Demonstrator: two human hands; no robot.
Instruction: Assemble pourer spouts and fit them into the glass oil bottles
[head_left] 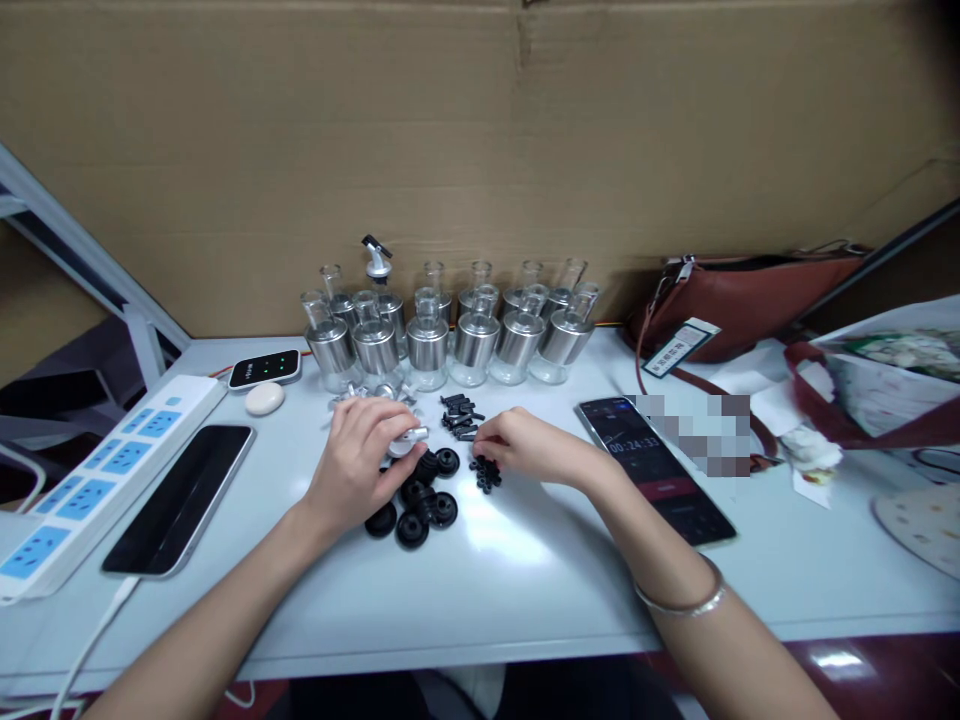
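My left hand point(367, 455) is closed around a silver pourer spout point(410, 436), its tip pointing right. More silver spout parts point(386, 392) lie just behind that hand, partly hidden by it. Black ribbed rubber stoppers point(412, 528) are heaped below and to the right of it. With fingertips pinched together, my right hand point(525, 446) reaches into a small pile of black ring-like pieces point(486, 474); what the fingers hold is hidden. Slim black flap-like pieces point(459, 412) lie just behind the fingertips.
Glass bottles with metal sleeves point(477, 338) stand in two rows at the back; one carries a pourer point(376, 258). At left are a power strip point(112, 480), a phone point(180, 500) and a small device point(265, 369). A timer phone point(656, 470) and brown bag point(750, 295) lie right.
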